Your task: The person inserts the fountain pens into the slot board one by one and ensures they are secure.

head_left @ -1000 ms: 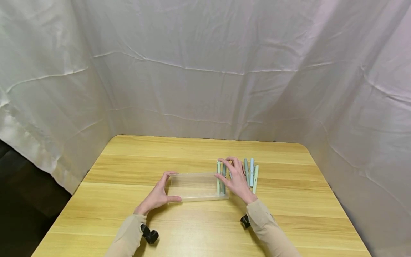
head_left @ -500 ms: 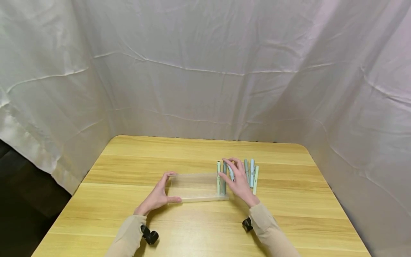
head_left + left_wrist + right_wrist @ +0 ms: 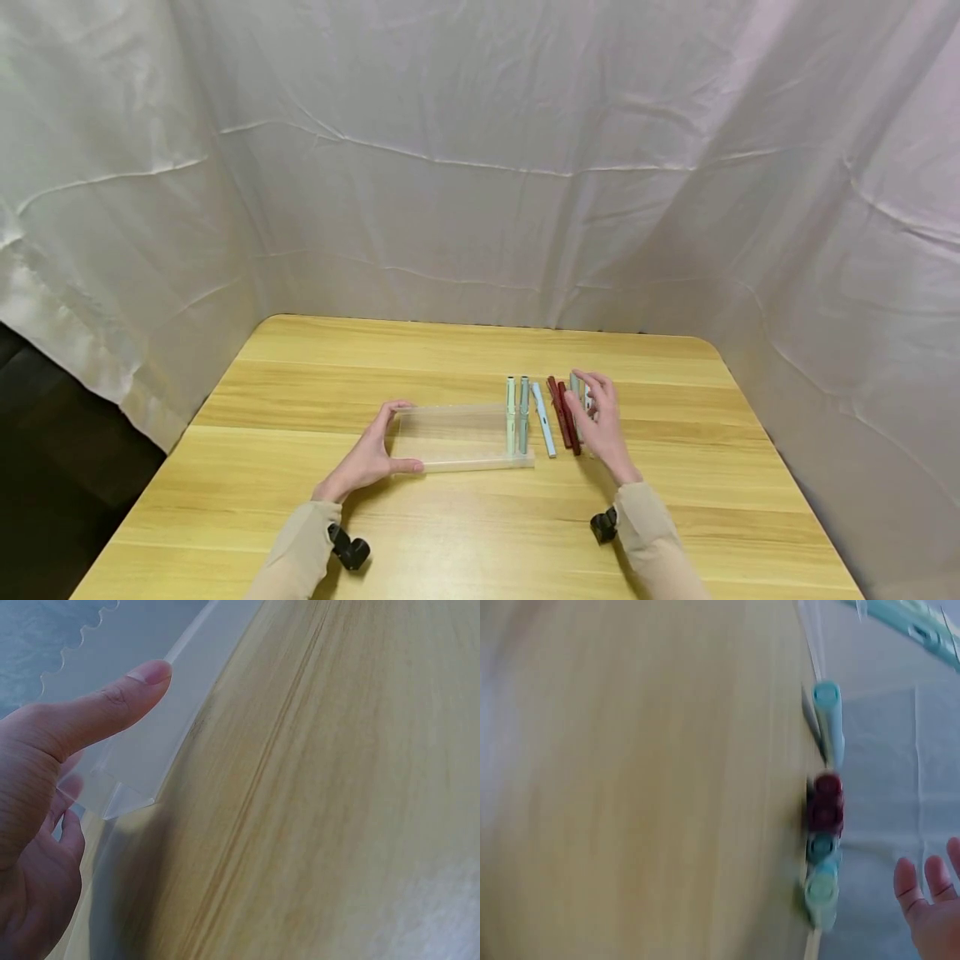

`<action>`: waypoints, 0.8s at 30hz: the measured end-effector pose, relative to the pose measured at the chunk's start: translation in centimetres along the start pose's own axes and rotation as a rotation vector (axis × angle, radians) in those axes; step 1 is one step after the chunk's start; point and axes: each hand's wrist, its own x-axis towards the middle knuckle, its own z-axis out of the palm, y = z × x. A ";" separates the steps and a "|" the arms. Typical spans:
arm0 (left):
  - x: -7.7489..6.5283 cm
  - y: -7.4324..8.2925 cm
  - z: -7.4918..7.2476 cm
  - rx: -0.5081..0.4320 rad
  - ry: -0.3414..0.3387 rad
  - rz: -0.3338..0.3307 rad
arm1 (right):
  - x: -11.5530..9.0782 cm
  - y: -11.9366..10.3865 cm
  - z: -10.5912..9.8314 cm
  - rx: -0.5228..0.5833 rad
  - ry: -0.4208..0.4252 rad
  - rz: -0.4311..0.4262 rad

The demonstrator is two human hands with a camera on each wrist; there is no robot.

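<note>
My left hand (image 3: 371,450) grips the left end of a clear plastic pen rack (image 3: 453,435); the left wrist view shows the thumb on its front strip and its scalloped edge (image 3: 64,654). At the rack's right end lie a light green pen (image 3: 511,417) and a grey-green pen (image 3: 523,417), side by side. My right hand (image 3: 602,429) is over the loose pens to the right, fingers spread and holding nothing. Beside it are dark red pens (image 3: 564,421) and a grey-green pen (image 3: 575,385); it partly hides other pale pens. A light blue pen (image 3: 544,421) lies between rack and red pens.
The wooden table (image 3: 420,358) has rounded far corners. Pale curtains (image 3: 480,217) hang behind it and along both sides. A black wrist camera (image 3: 349,547) sits by the left sleeve, and another camera (image 3: 603,527) by the right.
My right hand has let go of the grey-green pen at the rack and moved right over the loose pens, uncovering the light blue and dark red ones. The left hand stays put.
</note>
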 end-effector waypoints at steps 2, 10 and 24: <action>0.0 0.0 0.0 -0.001 0.000 -0.002 | 0.1 0.3 -0.6 -0.003 -0.013 0.056; 0.1 0.1 0.0 -0.006 0.003 -0.004 | 0.5 1.7 -2.6 -0.029 -0.086 0.209; 0.0 0.1 0.0 -0.001 0.002 0.001 | 0.7 3.9 -3.8 -0.062 -0.198 0.290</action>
